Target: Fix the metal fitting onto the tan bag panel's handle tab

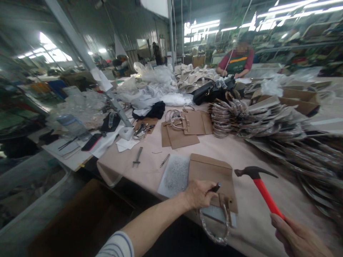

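While your left hand (199, 194) grips a rod (215, 187) over the panel (209, 169) on the slab (171, 176), your right hand (297, 232) holds the hammer (264, 191) aside. Risk: if the rod tilts, a blow could glance onto your left hand.

Left arm (158, 217) reaching across, right hand (298, 233) out to the side, both hands gripping.

You can see the left forearm, bare, slanting forward and over to the person's right. The wrist (187, 200) runs on from it almost in line, and the left hand (199, 193) sits back-upward with its fingers curled in and the thumb pressed against them, a close, pinching hold. Well apart from it, the other hand is closed as well, its thumb (279, 222) laid forward along the grip; little of that arm shows from here.
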### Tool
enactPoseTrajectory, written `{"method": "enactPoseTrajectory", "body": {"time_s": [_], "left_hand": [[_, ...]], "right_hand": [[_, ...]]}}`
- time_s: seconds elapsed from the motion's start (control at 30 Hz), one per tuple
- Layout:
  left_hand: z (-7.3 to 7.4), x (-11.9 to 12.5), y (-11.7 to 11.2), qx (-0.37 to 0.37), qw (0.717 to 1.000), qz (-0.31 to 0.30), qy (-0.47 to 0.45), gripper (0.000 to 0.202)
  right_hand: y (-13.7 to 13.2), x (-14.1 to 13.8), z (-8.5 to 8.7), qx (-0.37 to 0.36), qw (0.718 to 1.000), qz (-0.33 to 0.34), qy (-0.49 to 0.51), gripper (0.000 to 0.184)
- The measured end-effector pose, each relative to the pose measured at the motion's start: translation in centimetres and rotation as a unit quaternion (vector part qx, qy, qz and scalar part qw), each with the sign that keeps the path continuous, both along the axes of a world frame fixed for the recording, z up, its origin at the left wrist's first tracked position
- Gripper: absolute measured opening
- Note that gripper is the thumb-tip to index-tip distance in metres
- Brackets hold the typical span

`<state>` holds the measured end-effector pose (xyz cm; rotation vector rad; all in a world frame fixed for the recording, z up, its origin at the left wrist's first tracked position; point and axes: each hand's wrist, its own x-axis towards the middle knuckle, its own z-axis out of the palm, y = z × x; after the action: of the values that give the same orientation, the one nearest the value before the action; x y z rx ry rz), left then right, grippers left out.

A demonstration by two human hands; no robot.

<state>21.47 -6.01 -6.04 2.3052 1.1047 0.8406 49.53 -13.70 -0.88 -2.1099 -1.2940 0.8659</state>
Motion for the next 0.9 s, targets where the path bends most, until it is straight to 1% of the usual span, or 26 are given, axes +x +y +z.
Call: {"method": "enactPoseTrajectory", "body": {"time_s": [0.03, 0.07, 0.1, 0.13, 0.2, 0.23, 0.27, 0.3, 0.33, 0.4, 0.43, 0.47, 0.5, 0.53, 0.6, 0.63, 0.67, 0.7, 0.73, 0.77, 0.8, 0.83, 0.9], "left_hand": [[0.1, 0.0, 0.0, -0.003, 1.0, 0.0, 0.0, 0.021], [0.2, -0.1, 0.0, -0.008, 1.0, 0.0, 0.001, 0.021], [0.3, -0.1, 0.0, -0.015, 1.0, 0.001, 0.003, 0.021], [0.5, -0.2, -0.1, -0.023, 1.0, 0.004, 0.005, 0.02], [0.9, -0.3, -0.3, -0.042, 0.999, 0.011, 0.005, 0.019], [1.1, -0.4, -0.4, -0.052, 0.999, 0.015, 0.004, 0.019], [1.2, -0.4, -0.4, -0.061, 0.998, 0.017, 0.002, 0.019], [1.4, -0.4, -0.5, -0.069, 0.997, 0.016, -0.001, 0.019], [1.5, -0.4, -0.6, -0.078, 0.997, 0.012, -0.006, 0.018], [1.5, -0.2, -0.6, -0.103, 0.994, 0.005, -0.031, 0.015], [1.4, 0.0, -0.5, -0.125, 0.99, 0.01, -0.056, 0.014], [1.4, 0.2, -0.3, -0.156, 0.983, 0.028, -0.094, 0.015], [1.2, 0.3, 0.1, -0.195, 0.968, 0.063, -0.146, 0.019], [1.2, 0.3, 0.6, -0.237, 0.941, 0.112, -0.214, 0.024], [1.1, -0.4, 2.1, -0.306, 0.859, 0.213, -0.351, 0.036], [1.2, -1.2, 2.8, -0.324, 0.821, 0.25, -0.399, 0.039], [1.4, -2.3, 3.5, -0.33, 0.799, 0.275, -0.421, 0.04], [1.6, -3.7, 4.2, -0.327, 0.8, 0.295, -0.406, 0.039], [1.9, -5.3, 4.7, -0.316, 0.821, 0.319, -0.352, 0.037], [2.3, -7.1, 5.1, -0.3, 0.848, 0.348, -0.267, 0.036], [2.7, -9.0, 5.4, -0.276, 0.869, 0.378, -0.161, 0.037], [3.1, -10.8, 5.6, -0.252, 0.879, 0.401, -0.055, 0.038], [3.7, -14.1, 5.7, -0.225, 0.87, 0.432, 0.074, 0.035]], "right_hand": [[0.4, 0.1, -0.7, -0.008, 1.0, -0.016, -0.001, 0.042], [0.8, 0.3, -1.4, -0.004, 1.0, -0.009, -0.023, 0.039], [1.3, 0.6, -2.0, 0.017, 0.997, 0.019, -0.07, 0.037], [1.8, 0.7, -2.4, 0.05, 0.988, 0.058, -0.131, 0.034], [2.6, 0.2, -3.1, 0.141, 0.95, 0.135, -0.245, 0.035], [3.0, -0.7, -3.3, 0.192, 0.93, 0.16, -0.27, 0.041], [3.2, -1.8, -3.4, 0.24, 0.915, 0.186, -0.265, 0.045], [3.4, -3.3, -3.6, 0.282, 0.906, 0.213, -0.232, 0.047], [3.5, -4.9, -3.9, 0.295, 0.902, 0.243, -0.202, 0.047], [3.5, -7.9, -4.5, 0.297, 0.894, 0.29, -0.17, 0.044], [3.4, -9.1, -4.8, 0.292, 0.892, 0.301, -0.171, 0.042], [3.3, -10.0, -5.1, 0.288, 0.89, 0.305, -0.177, 0.041], [3.1, -10.5, -5.4, 0.287, 0.889, 0.305, -0.185, 0.041], [3.0, -10.8, -5.6, 0.287, 0.889, 0.301, -0.194, 0.04], [2.9, -10.8, -5.8, 0.29, 0.885, 0.299, -0.206, 0.04], [2.8, -10.7, -5.8, 0.293, 0.883, 0.3, -0.211, 0.04], [2.8, -10.5, -5.8, 0.295, 0.882, 0.299, -0.215, 0.039], [2.8, -10.4, -5.8, 0.296, 0.881, 0.298, -0.217, 0.038], [2.8, -10.4, -5.7, 0.297, 0.881, 0.296, -0.217, 0.038], [2.9, -10.4, -5.7, 0.298, 0.882, 0.295, -0.217, 0.038], [2.9, -10.4, -5.8, 0.298, 0.883, 0.293, -0.215, 0.038], [2.9, -10.5, -5.8, 0.299, 0.883, 0.292, -0.213, 0.038], [2.9, -10.6, -6.0, 0.309, 0.881, 0.29, -0.211, 0.039]]}}
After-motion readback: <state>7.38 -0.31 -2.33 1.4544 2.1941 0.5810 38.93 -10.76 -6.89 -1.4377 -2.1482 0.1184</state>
